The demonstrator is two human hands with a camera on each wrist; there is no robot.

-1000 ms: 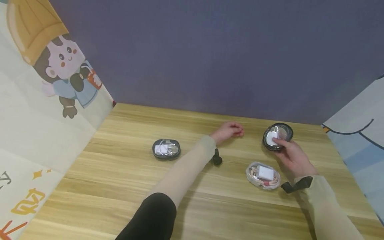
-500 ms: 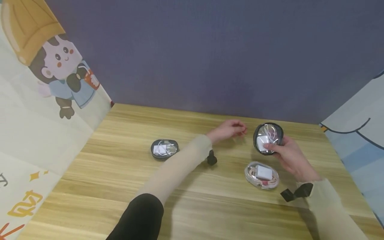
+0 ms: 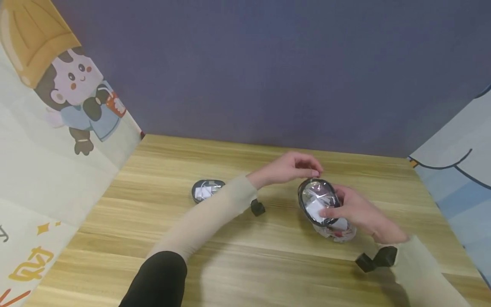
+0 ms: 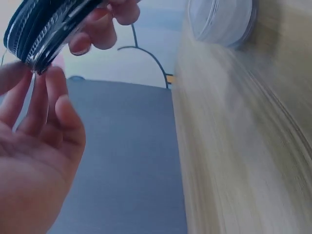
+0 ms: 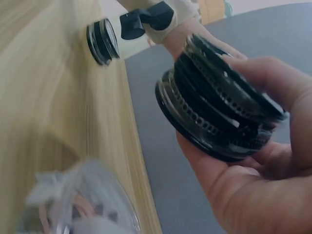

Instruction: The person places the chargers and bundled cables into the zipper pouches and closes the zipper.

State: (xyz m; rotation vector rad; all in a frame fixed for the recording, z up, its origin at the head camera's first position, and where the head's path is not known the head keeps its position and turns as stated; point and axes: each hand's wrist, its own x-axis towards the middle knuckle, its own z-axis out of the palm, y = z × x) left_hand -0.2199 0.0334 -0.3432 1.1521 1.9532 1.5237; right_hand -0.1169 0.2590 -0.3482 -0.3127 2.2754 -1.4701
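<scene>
My right hand (image 3: 354, 211) grips a round black zip case (image 3: 315, 194) with a clear top, thumb over the top and fingers beneath. Through the clear top a white charger block and a pale cable show. The case is raised and tilted above the table. At its far edge my left hand (image 3: 291, 167) has thumb and fingertips together; in the left wrist view these fingertips (image 4: 54, 73) meet the rim of the case (image 4: 46, 29). Partly hidden under the held case lies a clear case (image 3: 337, 230) with a white block and a pinkish cable.
Another black case (image 3: 207, 189) with a white block inside lies on the wooden table (image 3: 276, 256), partly behind my left forearm. A dark blue panel (image 3: 245, 76) stands along the back edge. Printed sheets (image 3: 23, 140) stand at both sides.
My right hand has brought the black zip case left and nearer, tilting it up over the clear case. My left hand has moved right, and its fingertips have come onto the case's edge.
</scene>
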